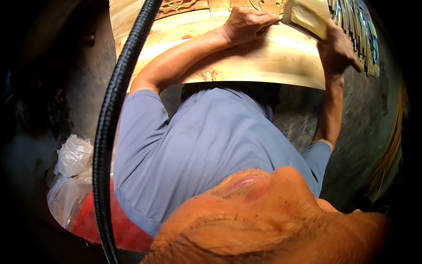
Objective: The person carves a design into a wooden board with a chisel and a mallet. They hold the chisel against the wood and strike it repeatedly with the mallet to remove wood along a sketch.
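Observation:
My right hand (336,50) grips a wooden mallet (307,20) with a thick, block-shaped head; its handle end shows below the fist. The hand and mallet are slightly blurred. Right beside the mallet head, my left hand (250,25) is closed low over the pale wooden work surface (259,66). What its fingers hold is hidden by the hand and the mallet. Along the upper edge, just beyond my left hand, lie carved wooden pieces (182,6) with raised scroll patterns, partly cut off by the frame.
A row of long, thin hand tools (358,31) lies along the work surface's right side. Behind on the left are a clear plastic bag (72,158) and something red (94,215). A black braided cable (112,110) crosses the view. Long wooden strips (389,149) stand far right.

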### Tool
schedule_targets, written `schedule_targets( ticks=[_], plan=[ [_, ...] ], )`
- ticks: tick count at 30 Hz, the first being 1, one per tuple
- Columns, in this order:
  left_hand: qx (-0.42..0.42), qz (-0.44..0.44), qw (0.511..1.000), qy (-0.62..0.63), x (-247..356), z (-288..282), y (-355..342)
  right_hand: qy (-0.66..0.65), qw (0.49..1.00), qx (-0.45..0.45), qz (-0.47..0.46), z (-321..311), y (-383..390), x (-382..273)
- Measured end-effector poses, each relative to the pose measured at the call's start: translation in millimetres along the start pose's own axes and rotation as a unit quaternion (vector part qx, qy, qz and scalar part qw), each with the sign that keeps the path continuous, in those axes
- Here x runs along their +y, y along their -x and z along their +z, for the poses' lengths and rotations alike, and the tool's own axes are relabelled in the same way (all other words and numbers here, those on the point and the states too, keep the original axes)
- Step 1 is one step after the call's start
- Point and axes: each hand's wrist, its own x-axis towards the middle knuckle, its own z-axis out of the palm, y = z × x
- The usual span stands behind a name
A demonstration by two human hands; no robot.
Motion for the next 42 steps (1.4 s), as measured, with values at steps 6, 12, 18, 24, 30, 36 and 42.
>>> schedule_targets(
  ticks=[6, 12, 18, 24, 30, 36, 42],
  plan=[
    [-0.077, 0.01, 0.997, -0.008, -1, -6, -6, -0.124, 0.991, 0.01, 0.044, -13, -3, -10],
    [-0.02, 0.003, 1.0, 0.012, 9, -11, -10, 0.009, 0.998, 0.009, 0.065, -19, 12, -2],
    [0.065, -0.072, 0.991, 0.094, -2, -8, -15, -0.031, 0.983, 0.067, 0.165, 0, 48, -2],
    [-0.126, -0.324, 0.934, 0.077, 26, 7, 1, -0.017, 0.979, 0.045, 0.2, 2, 59, -5],
    [-0.092, -0.273, 0.957, -0.021, 31, 14, 2, -0.024, 0.981, 0.024, 0.189, -1, 56, -5],
    [-0.161, -0.283, 0.94, -0.1, 30, 17, 7, -0.026, 0.983, 0.039, 0.175, 6, 61, 0],
    [-0.109, -0.234, 0.963, -0.076, 29, 15, 7, -0.008, 0.984, 0.016, 0.176, 4, 61, 0]
  ],
)
